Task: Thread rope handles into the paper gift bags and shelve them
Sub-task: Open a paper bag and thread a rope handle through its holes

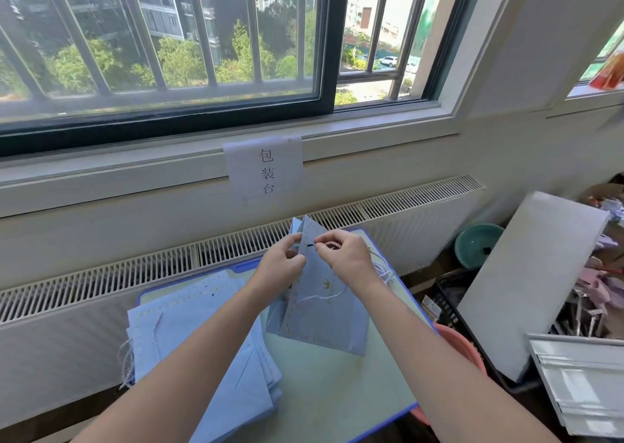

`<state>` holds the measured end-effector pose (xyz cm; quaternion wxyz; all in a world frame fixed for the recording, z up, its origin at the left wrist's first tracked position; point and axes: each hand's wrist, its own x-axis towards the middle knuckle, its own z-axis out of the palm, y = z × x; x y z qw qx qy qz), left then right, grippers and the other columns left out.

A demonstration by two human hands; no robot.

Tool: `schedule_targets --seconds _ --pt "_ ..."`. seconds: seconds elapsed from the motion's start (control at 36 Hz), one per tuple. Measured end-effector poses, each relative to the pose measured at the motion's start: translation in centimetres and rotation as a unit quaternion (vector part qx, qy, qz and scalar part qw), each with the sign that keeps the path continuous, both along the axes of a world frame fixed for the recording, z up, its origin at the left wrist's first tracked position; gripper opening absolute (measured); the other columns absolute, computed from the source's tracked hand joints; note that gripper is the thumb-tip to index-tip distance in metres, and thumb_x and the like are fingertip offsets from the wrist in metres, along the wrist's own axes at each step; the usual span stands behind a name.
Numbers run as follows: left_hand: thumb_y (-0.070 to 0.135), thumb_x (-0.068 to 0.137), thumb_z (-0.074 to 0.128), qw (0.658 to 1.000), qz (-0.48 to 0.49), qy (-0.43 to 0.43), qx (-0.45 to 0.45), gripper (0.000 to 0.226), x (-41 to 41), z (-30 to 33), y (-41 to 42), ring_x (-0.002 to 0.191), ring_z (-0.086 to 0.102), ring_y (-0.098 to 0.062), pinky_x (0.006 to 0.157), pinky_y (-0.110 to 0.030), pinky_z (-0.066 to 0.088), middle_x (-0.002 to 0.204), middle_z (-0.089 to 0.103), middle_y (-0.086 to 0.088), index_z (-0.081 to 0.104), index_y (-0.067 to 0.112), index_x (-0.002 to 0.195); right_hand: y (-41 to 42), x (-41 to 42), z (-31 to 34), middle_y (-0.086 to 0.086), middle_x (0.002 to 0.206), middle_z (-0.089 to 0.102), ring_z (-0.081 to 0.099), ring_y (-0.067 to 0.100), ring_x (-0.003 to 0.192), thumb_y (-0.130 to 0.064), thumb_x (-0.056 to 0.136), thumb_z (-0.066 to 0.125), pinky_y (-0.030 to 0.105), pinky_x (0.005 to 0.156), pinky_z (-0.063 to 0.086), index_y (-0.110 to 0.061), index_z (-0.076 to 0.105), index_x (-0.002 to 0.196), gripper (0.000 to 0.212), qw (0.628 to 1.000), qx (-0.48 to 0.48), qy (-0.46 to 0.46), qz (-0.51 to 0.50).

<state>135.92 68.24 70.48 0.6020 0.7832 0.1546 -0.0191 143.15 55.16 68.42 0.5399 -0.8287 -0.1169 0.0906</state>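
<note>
Head view, and it's a delicate one: the left hand (282, 263) pinches the top edge of the blue gift bag (320, 304), which stands propped open near the far edge of the table (337, 392), while the right hand (341, 252) nips the rope handle (329, 244) just behind its dark tip (310, 245), aimed at the paper. Miss the punched hole and that tip bends or scuffs the bag. Squeeze too hard on the left and the rim creases. Loose rope trailing toward the right edge could snag. Flat bags (202, 334) wait at the left edge.
</note>
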Motion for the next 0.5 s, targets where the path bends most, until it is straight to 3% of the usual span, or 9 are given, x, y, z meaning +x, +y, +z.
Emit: schedule_targets --seconds 0.17,0.25,0.36,0.44,0.5 --pt "-0.003 0.091 0.041 1.0 -0.003 -0.007 -0.013 0.047 -0.09 0.15 -0.02 0.051 0.059 -0.002 0.045 -0.018 0.042 0.064 0.061 0.005 0.056 0.025 0.126 0.24 -0.01 0.24 -0.013 0.069 0.059 0.051 0.0 0.057 -0.011 0.085 0.064 0.016 0.057 0.039 -0.012 0.071 0.09 0.009 0.997 -0.054 -0.045 -0.013" --pt "-0.002 0.092 0.042 1.0 -0.005 0.001 -0.013 0.048 -0.09 0.17 0.03 0.058 0.064 -0.005 0.049 -0.022 0.046 0.071 0.065 0.002 0.054 0.027 0.128 0.27 0.02 0.42 -0.011 0.072 0.061 0.051 0.0 0.057 -0.011 0.084 0.064 0.014 0.057 0.039 -0.012 0.072 0.091 0.01 0.996 -0.072 -0.056 -0.004" --pt "-0.002 0.09 0.042 1.0 -0.019 0.004 -0.007 0.05 -0.08 0.2 0.05 0.067 0.067 -0.015 0.056 -0.03 0.05 0.079 0.068 -0.009 0.057 0.025 0.129 0.37 -0.03 0.59 -0.007 0.075 0.064 0.052 0.002 0.06 -0.012 0.085 0.064 0.02 0.061 0.042 -0.012 0.072 0.09 0.01 0.993 -0.092 -0.068 0.005" --pt "-0.003 0.09 0.042 1.0 -0.029 0.005 0.0 0.051 0.0 0.21 -0.13 0.052 0.058 -0.004 0.048 -0.02 0.043 0.066 0.06 0.0 0.056 0.023 0.132 0.59 -0.17 0.58 -0.008 0.076 0.064 0.055 0.008 0.064 -0.013 0.085 0.065 0.024 0.066 0.046 -0.014 0.072 0.09 0.009 0.992 -0.109 -0.071 0.006" --pt "0.001 0.089 0.042 0.999 -0.031 0.011 0.014 0.054 0.25 0.03 -0.12 0.056 0.059 -0.008 0.051 -0.025 0.048 0.069 0.06 0.0 0.053 0.024 0.136 0.78 -0.36 0.52 -0.008 0.08 0.064 0.056 0.009 0.068 -0.013 0.086 0.064 0.023 0.067 0.045 -0.014 0.07 0.092 0.008 0.992 -0.105 -0.072 0.002"
